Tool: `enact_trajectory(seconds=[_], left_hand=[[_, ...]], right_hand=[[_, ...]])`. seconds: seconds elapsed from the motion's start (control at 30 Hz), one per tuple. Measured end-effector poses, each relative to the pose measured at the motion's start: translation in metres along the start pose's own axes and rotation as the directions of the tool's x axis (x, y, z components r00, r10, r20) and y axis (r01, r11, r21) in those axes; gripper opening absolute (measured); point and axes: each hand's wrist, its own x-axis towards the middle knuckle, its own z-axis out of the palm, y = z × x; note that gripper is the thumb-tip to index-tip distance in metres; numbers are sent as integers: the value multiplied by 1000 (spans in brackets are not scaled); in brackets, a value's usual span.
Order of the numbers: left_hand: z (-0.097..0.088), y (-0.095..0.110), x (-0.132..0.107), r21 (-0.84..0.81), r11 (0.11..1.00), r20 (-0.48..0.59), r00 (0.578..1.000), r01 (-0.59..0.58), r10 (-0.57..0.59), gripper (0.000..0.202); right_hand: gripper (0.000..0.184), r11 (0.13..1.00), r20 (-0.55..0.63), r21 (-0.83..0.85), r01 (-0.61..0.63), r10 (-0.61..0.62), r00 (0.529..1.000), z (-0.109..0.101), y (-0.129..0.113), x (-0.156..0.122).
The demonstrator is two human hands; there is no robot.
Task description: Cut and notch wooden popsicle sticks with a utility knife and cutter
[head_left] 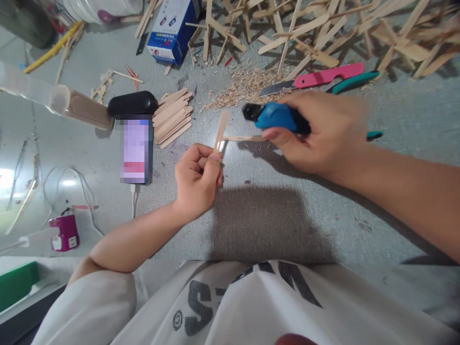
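My left hand (199,176) is closed, pinching the lower end of a flat wooden craft stick (223,125) that points up and slightly right. A second craft stick (244,138) runs right from its middle, and its far end reaches my right thumb; whether the thumb touches it I cannot tell. My right hand (318,129), a little blurred, is wrapped round a blue hand tool with a black tip (275,117). The tool's tip points left, above the second stick, apart from both sticks. Its exact kind does not show.
Behind my hands lie wood chips (239,86), a pink-handled knife (328,75) and teal-handled tool (354,82). Joined craft sticks (316,33) fill the back right. Left are stacked sticks (174,117), a phone (134,151) on a cable, a black case (132,103) and a blue box (174,31).
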Motion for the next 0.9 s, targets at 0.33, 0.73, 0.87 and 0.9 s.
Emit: enact_trajectory(seconds=[0.33, 0.73, 0.87, 0.9], left_hand=[[2, 1, 0, -28, 999, 5, 1000, -20, 20, 38], [1, 2, 0, 29, 999, 2, 1000, -15, 15, 33], [0, 3, 1, 22, 1000, 3, 1000, 4, -4, 33], [0, 3, 1, 27, 1000, 0, 1000, 17, -17, 34]], right_hand=[[81, 992, 130, 4, 127, -127, 983, 0, -18, -10], [84, 999, 219, -15, 48, -43, 975, -5, -21, -5], [76, 1000, 213, -15, 19, -16, 977, -5, -20, -6], [75, 1000, 207, -22, 19, -14, 978, -5, -21, -7]])
